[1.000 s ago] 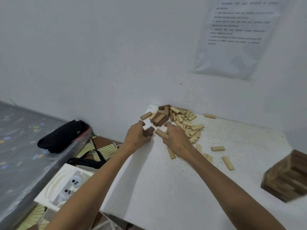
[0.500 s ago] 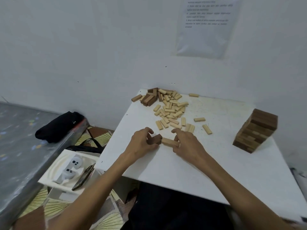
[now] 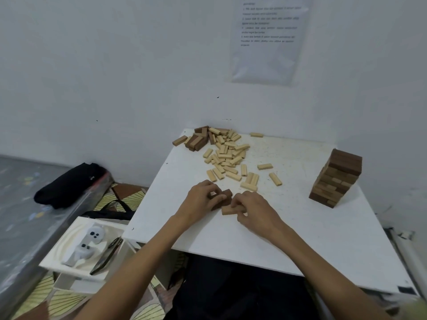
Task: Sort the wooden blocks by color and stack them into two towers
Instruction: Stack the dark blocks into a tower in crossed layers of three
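Observation:
On the white table (image 3: 288, 241), my left hand (image 3: 200, 200) grips dark brown blocks (image 3: 226, 195) near the table's middle. Just to the right, my right hand (image 3: 250, 207) pinches a light wooden block (image 3: 227, 210) that lies on the table against the dark ones. A pile of light blocks (image 3: 227, 155) spreads over the far left part of the table, with a few dark blocks (image 3: 197, 142) at its far left corner. A dark brown tower (image 3: 336, 180) stands near the right edge.
The table butts against a white wall with a paper sheet (image 3: 269, 38) taped on it. Left of the table sit a white tray with a controller (image 3: 85, 245), a black bag (image 3: 69, 184) and a grey mattress edge (image 3: 20, 215).
Both hands drew back from the block pile towards me, each carrying a block, and now rest at the table's middle. The camera tilted down, bringing the whole dark tower into view.

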A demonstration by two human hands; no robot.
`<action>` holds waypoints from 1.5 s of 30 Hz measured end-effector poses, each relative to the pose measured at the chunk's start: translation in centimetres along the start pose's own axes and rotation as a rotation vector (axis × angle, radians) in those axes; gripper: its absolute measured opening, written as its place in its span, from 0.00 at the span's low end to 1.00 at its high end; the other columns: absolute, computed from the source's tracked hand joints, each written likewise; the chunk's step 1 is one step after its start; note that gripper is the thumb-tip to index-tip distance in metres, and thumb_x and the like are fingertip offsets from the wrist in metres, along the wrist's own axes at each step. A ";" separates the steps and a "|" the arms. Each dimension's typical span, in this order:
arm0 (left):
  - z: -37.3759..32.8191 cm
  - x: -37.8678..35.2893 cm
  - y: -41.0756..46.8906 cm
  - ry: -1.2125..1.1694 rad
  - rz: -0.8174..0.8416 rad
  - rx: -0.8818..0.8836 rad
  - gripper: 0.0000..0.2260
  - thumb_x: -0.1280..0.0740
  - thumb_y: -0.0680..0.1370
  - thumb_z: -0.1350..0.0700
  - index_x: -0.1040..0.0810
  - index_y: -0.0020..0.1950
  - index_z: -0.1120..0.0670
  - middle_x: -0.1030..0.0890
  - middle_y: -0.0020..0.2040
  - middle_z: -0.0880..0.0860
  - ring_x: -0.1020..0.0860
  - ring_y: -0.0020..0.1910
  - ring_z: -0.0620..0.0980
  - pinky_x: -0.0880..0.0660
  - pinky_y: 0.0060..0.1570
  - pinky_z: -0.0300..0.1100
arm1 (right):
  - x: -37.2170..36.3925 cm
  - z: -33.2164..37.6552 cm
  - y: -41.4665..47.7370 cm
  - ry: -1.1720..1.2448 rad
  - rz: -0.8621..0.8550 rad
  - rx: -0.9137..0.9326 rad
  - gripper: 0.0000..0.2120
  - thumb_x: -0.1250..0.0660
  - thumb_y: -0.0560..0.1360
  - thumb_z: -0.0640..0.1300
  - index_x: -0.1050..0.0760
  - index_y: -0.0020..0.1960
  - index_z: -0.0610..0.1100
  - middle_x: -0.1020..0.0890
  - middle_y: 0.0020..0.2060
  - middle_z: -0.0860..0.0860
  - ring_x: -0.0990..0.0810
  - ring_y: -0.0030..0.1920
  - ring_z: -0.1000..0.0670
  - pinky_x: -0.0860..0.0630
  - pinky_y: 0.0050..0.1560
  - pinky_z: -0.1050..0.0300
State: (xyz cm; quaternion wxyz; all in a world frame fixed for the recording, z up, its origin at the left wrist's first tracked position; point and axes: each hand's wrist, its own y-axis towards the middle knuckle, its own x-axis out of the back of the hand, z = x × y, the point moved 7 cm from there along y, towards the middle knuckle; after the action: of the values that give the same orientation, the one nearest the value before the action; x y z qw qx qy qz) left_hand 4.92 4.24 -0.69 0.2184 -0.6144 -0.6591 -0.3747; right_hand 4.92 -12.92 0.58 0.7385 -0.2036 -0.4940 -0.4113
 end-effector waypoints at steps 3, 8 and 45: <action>0.1 0.1 -0.1 -0.019 -0.033 -0.025 0.06 0.28 0.78 0.49 0.18 0.47 0.50 0.21 0.47 0.46 0.23 0.44 0.44 0.26 0.46 0.39 | -0.2 0.0 0.2 0.013 -0.008 0.002 0.09 0.33 0.76 0.41 0.23 0.55 0.50 0.25 0.48 0.55 0.27 0.53 0.50 0.25 0.51 0.51; -0.3 -0.4 0.2 -0.026 0.000 0.000 0.04 0.28 0.77 0.50 0.19 0.45 0.49 0.22 0.46 0.46 0.26 0.45 0.44 0.29 0.45 0.38 | -0.4 0.3 0.4 0.050 -0.042 0.006 0.06 0.31 0.76 0.45 0.24 0.53 0.49 0.24 0.50 0.54 0.27 0.53 0.50 0.24 0.50 0.51; -0.3 1.4 -1.2 0.278 0.452 0.145 0.44 0.23 0.65 0.33 0.37 0.74 0.47 0.25 0.57 0.46 0.26 0.56 0.49 0.26 0.57 0.46 | -0.3 -1.9 1.8 0.061 0.347 -0.071 0.48 0.25 0.69 0.58 0.45 0.81 0.48 0.30 0.61 0.55 0.29 0.62 0.53 0.29 0.62 0.55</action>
State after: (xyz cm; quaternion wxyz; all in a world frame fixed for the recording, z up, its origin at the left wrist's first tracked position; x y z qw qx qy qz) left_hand 3.44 4.93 0.30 0.4282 -0.6713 -0.4943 -0.3488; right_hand 7.38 -13.10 -0.35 0.8054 -0.2992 -0.4137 -0.3010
